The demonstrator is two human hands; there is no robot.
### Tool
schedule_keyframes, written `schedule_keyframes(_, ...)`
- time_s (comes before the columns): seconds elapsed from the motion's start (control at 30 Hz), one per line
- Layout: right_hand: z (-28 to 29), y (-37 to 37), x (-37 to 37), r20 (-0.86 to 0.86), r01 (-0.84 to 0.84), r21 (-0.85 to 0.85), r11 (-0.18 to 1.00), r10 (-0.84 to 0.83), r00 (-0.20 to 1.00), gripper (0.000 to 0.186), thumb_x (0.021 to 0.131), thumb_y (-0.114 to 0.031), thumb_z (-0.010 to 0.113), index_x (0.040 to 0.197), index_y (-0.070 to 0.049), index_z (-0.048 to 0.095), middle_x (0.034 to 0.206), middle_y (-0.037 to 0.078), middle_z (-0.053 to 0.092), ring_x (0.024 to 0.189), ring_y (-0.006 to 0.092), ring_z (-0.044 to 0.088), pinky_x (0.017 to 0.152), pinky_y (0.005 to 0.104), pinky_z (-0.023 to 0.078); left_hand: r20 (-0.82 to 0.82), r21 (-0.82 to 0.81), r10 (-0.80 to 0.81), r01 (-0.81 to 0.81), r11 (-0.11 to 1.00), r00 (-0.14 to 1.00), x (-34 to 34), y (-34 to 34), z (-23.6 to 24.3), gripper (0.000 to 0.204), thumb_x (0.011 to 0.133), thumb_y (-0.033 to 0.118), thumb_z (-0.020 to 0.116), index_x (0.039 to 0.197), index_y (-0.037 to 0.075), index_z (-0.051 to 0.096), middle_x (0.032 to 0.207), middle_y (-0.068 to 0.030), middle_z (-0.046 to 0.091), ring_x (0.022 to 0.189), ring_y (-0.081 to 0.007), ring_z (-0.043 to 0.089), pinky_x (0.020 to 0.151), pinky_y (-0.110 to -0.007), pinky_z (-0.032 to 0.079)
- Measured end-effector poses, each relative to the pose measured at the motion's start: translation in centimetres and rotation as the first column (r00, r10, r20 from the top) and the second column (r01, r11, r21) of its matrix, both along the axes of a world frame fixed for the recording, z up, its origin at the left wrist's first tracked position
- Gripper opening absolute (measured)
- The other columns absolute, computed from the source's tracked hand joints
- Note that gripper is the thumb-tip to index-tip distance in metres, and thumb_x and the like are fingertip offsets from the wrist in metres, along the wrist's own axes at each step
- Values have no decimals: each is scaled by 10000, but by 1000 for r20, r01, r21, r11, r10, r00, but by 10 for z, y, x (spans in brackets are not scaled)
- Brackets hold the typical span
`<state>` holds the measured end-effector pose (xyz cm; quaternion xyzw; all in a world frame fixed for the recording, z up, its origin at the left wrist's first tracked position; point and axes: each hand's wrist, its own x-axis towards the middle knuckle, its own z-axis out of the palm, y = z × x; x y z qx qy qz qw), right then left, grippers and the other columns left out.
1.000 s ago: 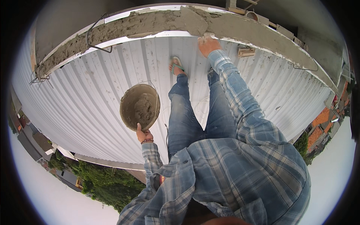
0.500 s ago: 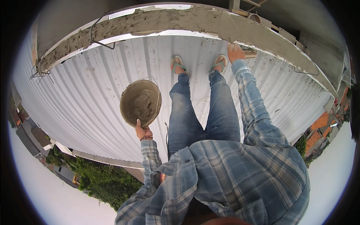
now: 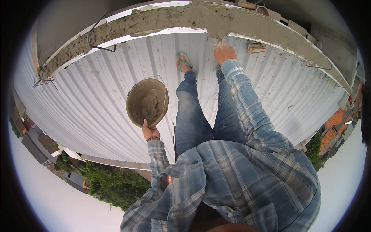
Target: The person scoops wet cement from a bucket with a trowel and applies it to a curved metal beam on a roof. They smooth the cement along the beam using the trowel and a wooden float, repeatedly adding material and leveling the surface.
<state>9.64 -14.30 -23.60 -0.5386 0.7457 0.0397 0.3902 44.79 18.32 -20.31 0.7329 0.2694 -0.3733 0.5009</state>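
Note:
My left hand [image 3: 150, 132] grips the near rim of a round bucket [image 3: 133, 101], its thumb up over the edge. Wet grey mortar [image 3: 152, 105] lies inside the tilted bucket, and a thin wire handle stands along its right side. Ahead of me, my right hand [image 3: 224, 52] is closed around the handle of a trowel [image 3: 218, 28]. The mortar-smeared blade rests against the top of a long ledge [image 3: 166, 20] coated in grey mortar. Mortar hides much of the blade's outline.
Underfoot are corrugated metal sheets [image 3: 112, 89]. Bent steel wires [image 3: 92, 36] cross the ledge at the left, and another wire [image 3: 319, 66] does at the right. A small wooden piece [image 3: 256, 48] lies right of my hand. Trees [image 3: 112, 181] and rooftops show beyond the roof edge.
My right hand has moved left along the ledge with the trowel, whose blade now shows on the mortar. The bucket and left hand have shifted slightly up in view.

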Motion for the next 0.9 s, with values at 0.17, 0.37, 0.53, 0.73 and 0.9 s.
schedule_keyframes(0.17, 2, -10, -66, -333, -732, -212, 648, 656, 677, 374, 921, -329, 501, 1181, -61, 523, 1197, 178, 576, 1052, 357, 601, 903, 439, 490, 1, 78, -26, 25, 997, 1000, -8, -10, -6, 294, 875, 199, 685, 1130, 96, 580, 1030, -10, 666, 777, -124, 617, 529, -241, 392)
schedule_keyframes(0.37, -11, -39, -54, -137, -394, -456, 798, 375, 917, 404, 915, -308, 548, 1216, -40, 518, 1203, 172, 578, 1059, 365, 591, 882, 443, 496, 2, 72, 12, -12, 997, 1000, -1, -11, -10, 346, 874, 154, 685, 1192, 86, 565, 1107, -35, 655, 886, -159, 640, 590, -268, 454)
schedule_keyframes(0.53, -6, -47, -45, -168, -481, -375, 793, 452, 876, 426, 922, -320, 540, 1241, -39, 509, 1183, 182, 588, 1048, 369, 599, 882, 453, 499, 61, -9, -1, 2, 1000, 998, -7, -11, -5, 344, 861, 133, 692, 1173, 55, 569, 1104, -56, 651, 882, -163, 647, 587, -267, 468)
schedule_keyframes(0.73, -15, -44, -42, -245, -513, -424, 746, 451, 858, 352, 931, -310, 508, 1214, -102, 537, 1144, 104, 600, 992, 336, 630, 831, 423, 534, 29, 51, 54, -56, 997, 998, -7, -15, -2, 314, 862, 129, 688, 1149, 67, 575, 1063, -40, 657, 832, -148, 637, 559, -256, 441)
schedule_keyframes(0.9, -16, -56, -29, -225, -534, -390, 750, 485, 845, 345, 922, -293, 525, 1192, -81, 549, 1117, 114, 606, 995, 326, 625, 839, 416, 530, 19, 56, 48, -49, 997, 999, -9, -11, 1, 288, 859, 136, 693, 1124, 98, 585, 1030, -22, 661, 798, -147, 622, 562, -259, 425)
